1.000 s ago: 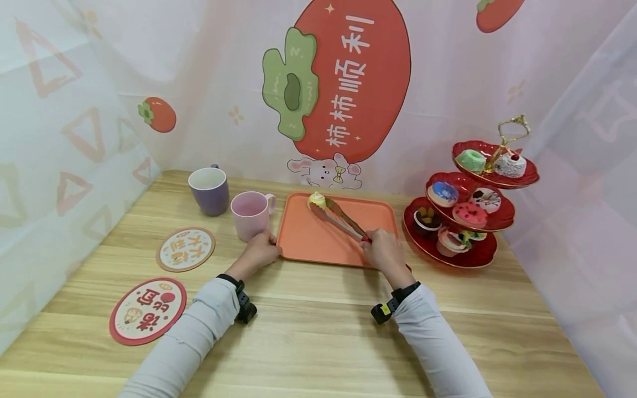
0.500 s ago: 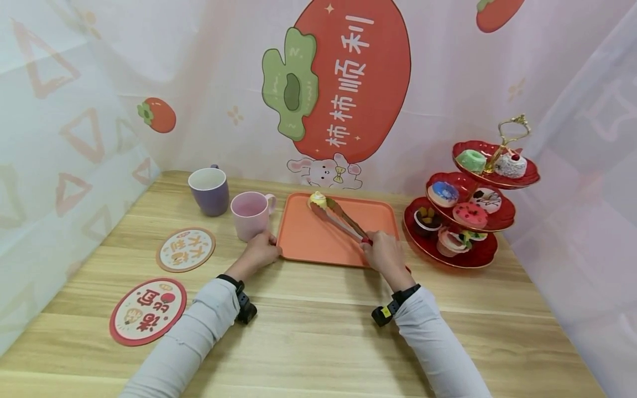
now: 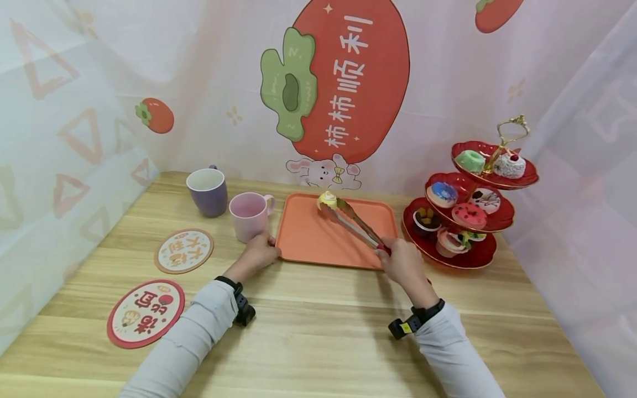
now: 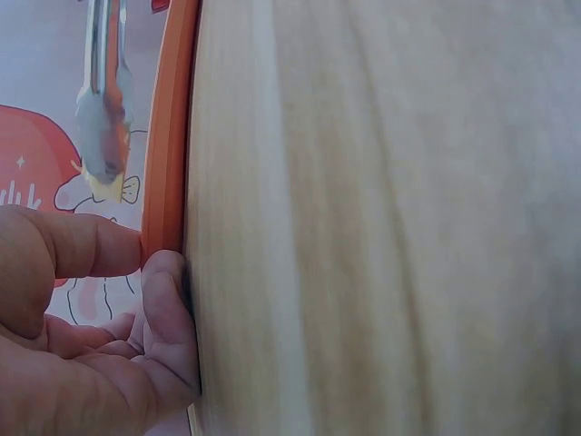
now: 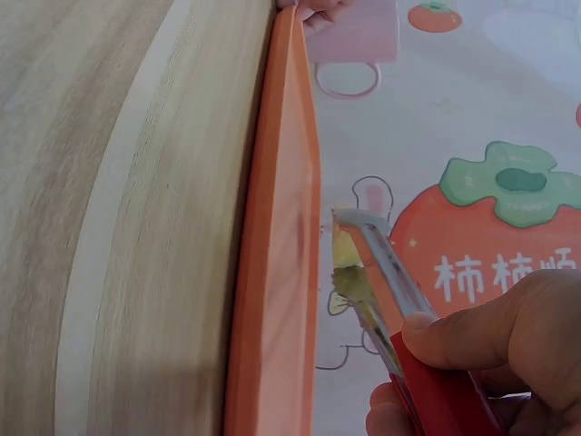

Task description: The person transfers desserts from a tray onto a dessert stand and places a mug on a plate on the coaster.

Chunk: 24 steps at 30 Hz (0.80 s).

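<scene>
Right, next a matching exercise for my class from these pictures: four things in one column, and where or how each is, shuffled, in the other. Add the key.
Things
1. tray
2. tongs
3. tiered stand
4. pink mug

Places and states
A. between the purple mug and the tray
B. gripped by the right hand
C. pinched at its edge by the left hand
D. bearing several cakes

Pairs: 1-C, 2-B, 3-D, 4-A

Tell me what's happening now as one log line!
left hand: pinches orange tray edge | right hand: holds tongs | tongs' tips: at yellow cake
</scene>
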Tool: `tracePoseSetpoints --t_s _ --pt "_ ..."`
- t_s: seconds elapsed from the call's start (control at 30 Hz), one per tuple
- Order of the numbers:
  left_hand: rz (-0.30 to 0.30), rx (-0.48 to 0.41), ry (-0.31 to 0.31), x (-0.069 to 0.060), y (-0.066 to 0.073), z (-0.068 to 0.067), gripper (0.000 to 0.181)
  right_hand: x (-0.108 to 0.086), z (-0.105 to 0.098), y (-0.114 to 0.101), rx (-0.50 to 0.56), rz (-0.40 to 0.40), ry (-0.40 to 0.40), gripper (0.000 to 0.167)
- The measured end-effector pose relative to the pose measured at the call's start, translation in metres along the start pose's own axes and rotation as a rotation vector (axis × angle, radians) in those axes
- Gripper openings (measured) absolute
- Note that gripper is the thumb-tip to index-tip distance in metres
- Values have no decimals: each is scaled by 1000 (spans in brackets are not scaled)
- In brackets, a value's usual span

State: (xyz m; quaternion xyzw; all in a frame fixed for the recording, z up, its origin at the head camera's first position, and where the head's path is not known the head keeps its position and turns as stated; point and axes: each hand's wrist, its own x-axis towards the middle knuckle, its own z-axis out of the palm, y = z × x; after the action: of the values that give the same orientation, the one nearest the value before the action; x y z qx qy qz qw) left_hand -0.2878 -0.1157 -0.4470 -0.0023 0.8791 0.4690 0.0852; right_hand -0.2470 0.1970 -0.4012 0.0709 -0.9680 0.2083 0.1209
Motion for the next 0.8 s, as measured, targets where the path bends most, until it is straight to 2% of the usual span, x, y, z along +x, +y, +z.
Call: tracePoseSetpoints --t_s 0.17,0.57,0.8 --pt "-6 5 6 -1 0 -2 17 -9 -15 2 -11 14 -42 27" --pt "-4 -8 0 1 -2 -2 18 -30 -50 4 -23 -32 -45 32" --pt "36 37 27 1 -1 -2 16 -42 -69 5 -27 -46 -9 32"
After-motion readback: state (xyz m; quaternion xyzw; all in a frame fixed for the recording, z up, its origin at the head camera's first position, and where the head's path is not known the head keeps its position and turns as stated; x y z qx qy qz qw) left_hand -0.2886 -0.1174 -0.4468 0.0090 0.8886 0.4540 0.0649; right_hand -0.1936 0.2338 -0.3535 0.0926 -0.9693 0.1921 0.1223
